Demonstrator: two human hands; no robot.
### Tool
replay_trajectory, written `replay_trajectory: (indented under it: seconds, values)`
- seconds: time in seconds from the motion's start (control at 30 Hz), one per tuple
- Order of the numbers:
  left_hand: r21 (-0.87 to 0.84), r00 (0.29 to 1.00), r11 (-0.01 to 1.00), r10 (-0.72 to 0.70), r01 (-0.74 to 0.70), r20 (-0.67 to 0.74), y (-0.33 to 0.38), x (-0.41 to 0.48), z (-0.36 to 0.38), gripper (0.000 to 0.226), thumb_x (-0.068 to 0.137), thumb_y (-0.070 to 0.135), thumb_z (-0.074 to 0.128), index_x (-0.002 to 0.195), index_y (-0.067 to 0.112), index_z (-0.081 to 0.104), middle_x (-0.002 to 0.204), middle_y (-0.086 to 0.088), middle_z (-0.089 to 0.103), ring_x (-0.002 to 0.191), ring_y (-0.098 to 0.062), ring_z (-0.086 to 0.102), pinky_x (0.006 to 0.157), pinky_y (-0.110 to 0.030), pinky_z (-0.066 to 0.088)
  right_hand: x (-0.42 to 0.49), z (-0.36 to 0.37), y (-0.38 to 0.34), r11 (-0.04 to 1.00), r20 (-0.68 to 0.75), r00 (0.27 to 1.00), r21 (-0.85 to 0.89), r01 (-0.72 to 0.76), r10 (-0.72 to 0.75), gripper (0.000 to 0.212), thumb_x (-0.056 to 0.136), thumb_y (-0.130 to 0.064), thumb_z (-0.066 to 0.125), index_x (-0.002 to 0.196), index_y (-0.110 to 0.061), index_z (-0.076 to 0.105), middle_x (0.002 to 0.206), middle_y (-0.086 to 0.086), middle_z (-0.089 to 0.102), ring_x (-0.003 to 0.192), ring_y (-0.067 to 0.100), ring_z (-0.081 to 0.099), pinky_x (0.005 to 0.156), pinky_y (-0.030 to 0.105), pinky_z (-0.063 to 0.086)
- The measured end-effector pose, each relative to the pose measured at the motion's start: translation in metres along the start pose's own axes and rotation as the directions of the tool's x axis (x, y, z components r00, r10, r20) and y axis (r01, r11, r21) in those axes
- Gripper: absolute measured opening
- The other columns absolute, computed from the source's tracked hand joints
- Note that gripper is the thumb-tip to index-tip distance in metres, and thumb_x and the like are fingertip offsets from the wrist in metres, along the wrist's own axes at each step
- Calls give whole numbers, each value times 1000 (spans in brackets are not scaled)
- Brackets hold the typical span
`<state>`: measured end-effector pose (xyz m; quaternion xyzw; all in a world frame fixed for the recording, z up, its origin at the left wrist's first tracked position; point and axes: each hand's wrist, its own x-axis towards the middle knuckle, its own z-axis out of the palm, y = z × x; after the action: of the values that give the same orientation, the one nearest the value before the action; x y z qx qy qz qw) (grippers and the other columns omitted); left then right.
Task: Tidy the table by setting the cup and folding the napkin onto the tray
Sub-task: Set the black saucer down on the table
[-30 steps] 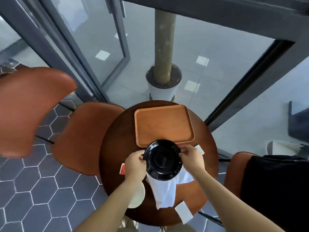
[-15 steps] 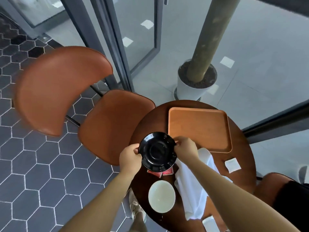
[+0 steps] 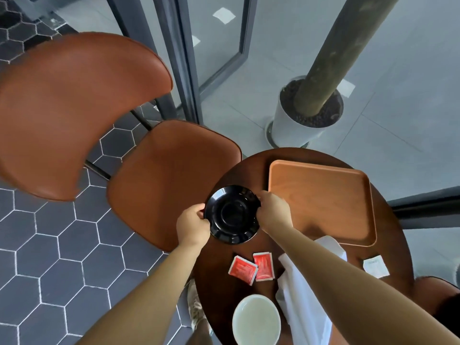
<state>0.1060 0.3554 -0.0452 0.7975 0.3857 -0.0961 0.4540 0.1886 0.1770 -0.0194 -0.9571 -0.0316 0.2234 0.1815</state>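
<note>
We see both forearms reach up from the bottom of the frame toward a black saucer (image 3: 232,214) held at the left edge of the round dark table (image 3: 249,170), just left of centre. Our left hand (image 3: 193,226) curls around the saucer's left rim, its grip pinching that edge, with the fingertips tucked under and hidden from us. Our right hand (image 3: 273,209) closes its grip on the right rim in the same way, knuckles upward. We cannot tell whether the saucer rests on the table or sits slightly above it.

The wooden tray (image 3: 321,202) lies right of the saucer, bare, its near corner close to the right wrist. The white napkin (image 3: 306,302) lies crumpled at lower right, off the tray, largely covered by the right forearm and cut off by the bottom edge. The white cup (image 3: 256,319) stands at the bottom of the table, also off the tray, its lower rim cut off. Two red packets (image 3: 251,269) lie between cup and saucer, overlapping slightly. A pale packet (image 3: 375,266) lies at the right; its print is too blurred to read.
</note>
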Motion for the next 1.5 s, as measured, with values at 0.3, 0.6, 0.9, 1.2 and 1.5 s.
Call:
replay_trajectory:
  seconds: [0.3, 0.6, 0.9, 1.2, 1.5]
  values:
    - [34, 997, 996, 77, -77, 4, -4, 2, 5, 49, 85, 11, 69, 134, 11, 60, 114, -3, 65, 97, -18, 66, 88, -30, 52, 4, 10, 4, 1000, -20, 999, -10, 28, -28, 21, 90, -7, 54, 106, -15, 65, 89, 2, 57, 78, 24, 60, 59, 21, 35]
    - [438, 868, 750, 447, -496, 216, -35, -27, 4, 109, 70, 42, 86, 153, 5, 27, 157, -15, 30, 143, -31, 32, 111, -39, 40, -33, 28, 19, 952, 164, 961, -175, 250, -223, 107, 76, -49, 79, 156, -14, 18, 164, 10, 17, 146, 33, 24, 116, 42, 31]
    - [503, 836, 685, 523, -527, 164, -32, -19, 14, 97, 63, 35, 92, 141, -1, 47, 149, -21, 45, 123, -35, 56, 96, -40, 52, -31, 38, 23, 927, 73, 961, -256, 275, -265, 105, 79, -49, 77, 156, -8, 19, 165, 15, 16, 146, 33, 26, 118, 40, 27]
    - [523, 823, 658, 542, -542, 170, -15, -2, 16, 95, 72, 37, 85, 148, 4, 40, 157, -16, 37, 134, -33, 48, 103, -39, 47, -11, 26, 18, 934, 69, 967, -250, 255, -245, 107, 77, -46, 81, 156, -10, 19, 164, 14, 17, 148, 35, 22, 118, 41, 29]
    - [510, 810, 654, 563, -559, 167, -17, 6, 20, 93, 76, 39, 82, 150, 7, 36, 159, -14, 32, 139, -34, 43, 104, -40, 46, -7, 28, 17, 939, 12, 968, -241, 247, -251, 103, 75, -44, 84, 154, -11, 27, 162, 14, 23, 144, 35, 29, 115, 40, 33]
